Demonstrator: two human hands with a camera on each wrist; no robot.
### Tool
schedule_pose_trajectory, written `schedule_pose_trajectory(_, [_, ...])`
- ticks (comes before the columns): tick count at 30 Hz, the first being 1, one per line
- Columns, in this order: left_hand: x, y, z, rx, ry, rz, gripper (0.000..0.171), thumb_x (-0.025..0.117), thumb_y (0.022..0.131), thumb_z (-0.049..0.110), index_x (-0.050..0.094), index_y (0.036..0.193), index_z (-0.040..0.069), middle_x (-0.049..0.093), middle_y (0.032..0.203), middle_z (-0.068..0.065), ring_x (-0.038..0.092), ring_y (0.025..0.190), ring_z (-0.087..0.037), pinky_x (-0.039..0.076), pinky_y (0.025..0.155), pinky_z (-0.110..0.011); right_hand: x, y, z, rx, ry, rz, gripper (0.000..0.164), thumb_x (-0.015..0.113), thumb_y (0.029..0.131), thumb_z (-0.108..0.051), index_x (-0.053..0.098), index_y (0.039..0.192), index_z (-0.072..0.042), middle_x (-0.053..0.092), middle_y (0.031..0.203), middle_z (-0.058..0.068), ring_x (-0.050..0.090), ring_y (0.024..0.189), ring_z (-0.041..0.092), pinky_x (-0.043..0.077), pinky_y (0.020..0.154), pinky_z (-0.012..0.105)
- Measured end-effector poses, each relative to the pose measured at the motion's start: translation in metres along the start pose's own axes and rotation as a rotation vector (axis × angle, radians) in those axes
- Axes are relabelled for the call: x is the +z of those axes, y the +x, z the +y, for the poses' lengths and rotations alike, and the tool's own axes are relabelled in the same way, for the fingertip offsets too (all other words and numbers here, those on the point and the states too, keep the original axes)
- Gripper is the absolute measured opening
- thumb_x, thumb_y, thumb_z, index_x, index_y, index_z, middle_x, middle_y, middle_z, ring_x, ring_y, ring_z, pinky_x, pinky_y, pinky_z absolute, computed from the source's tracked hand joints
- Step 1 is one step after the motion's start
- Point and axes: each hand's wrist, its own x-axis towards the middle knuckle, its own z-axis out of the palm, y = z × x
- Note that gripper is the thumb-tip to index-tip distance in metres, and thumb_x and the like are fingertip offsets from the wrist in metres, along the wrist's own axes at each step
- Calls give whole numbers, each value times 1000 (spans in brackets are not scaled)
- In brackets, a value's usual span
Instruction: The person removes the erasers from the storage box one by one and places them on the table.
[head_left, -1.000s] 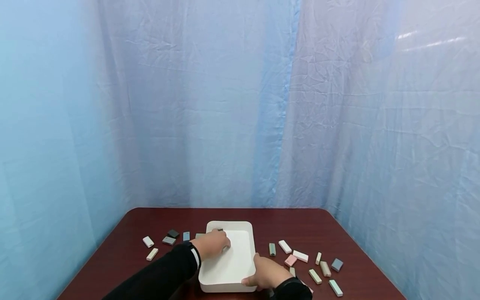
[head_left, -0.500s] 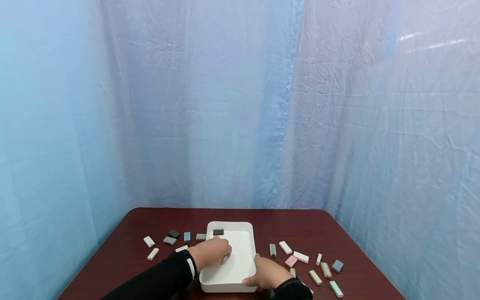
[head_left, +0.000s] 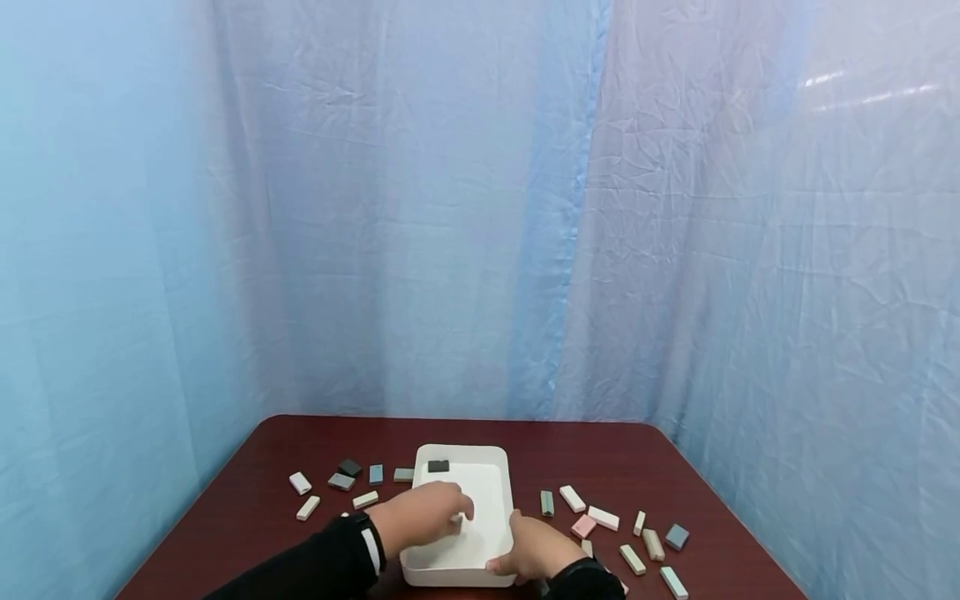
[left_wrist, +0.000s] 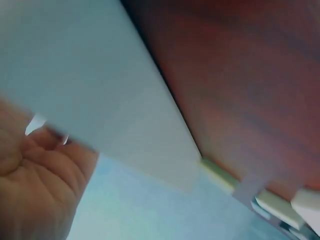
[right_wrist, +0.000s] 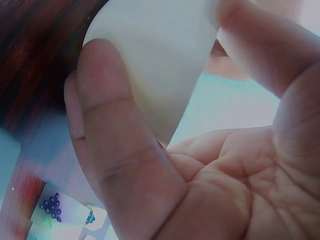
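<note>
A white rectangular tray [head_left: 489,492] sits on the dark red table. My left hand [head_left: 422,510] reaches over its left wall, with the fingers loosely bent above the tray floor; no tile shows between them. In the left wrist view the tray wall [left_wrist: 115,100] hides most of the fingertips. A dark grey tile [head_left: 438,466] lies inside at the far left corner. At the near right corner my right hand [head_left: 542,546] grips the tray, thumb at the front wall. The right wrist view shows a bent finger [right_wrist: 107,100] against the tray corner [right_wrist: 155,55].
Left of the tray lie several small tiles, among them a blue one [head_left: 376,474] and a white one [head_left: 300,482]. Several more are scattered to the right, including a pink tile [head_left: 583,526] and a grey-blue tile [head_left: 677,537]. Blue curtains [head_left: 465,208] hang behind the table.
My left hand has drawn back toward the near side of the tray, uncovering the dark tile and a pale tile left of the tray. My right hand keeps its grip on the tray corner.
</note>
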Motion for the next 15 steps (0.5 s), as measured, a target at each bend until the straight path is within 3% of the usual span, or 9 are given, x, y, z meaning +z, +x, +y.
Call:
schedule_pose_trajectory(4, [-14,-7,-20,-38,-10,127,16,74,100,13,80,114,19,72,105,6,66,97,-7,56,80,-23,1,0,-1,23,14,-10,84,87,90,-32,48,148,14,62,137,32,67,115,39,48,106,63])
schedule_pose_trajectory(8, [-25,-18,-46,-131,-3,223,18,70,101,6,80,112,17,72,102,2,66,94,-11,56,79,-27,0,1,-2,46,7,-10,86,87,90,-33,47,150,13,58,145,33,64,125,42,47,109,63])
schedule_pose_trajectory(15, [-24,-46,-98,-387,-39,279,18,68,100,0,79,110,9,71,103,-5,66,96,-20,58,84,-38,0,1,-1,36,4,-26,85,87,91,-32,47,150,13,58,146,33,64,125,42,47,109,63])
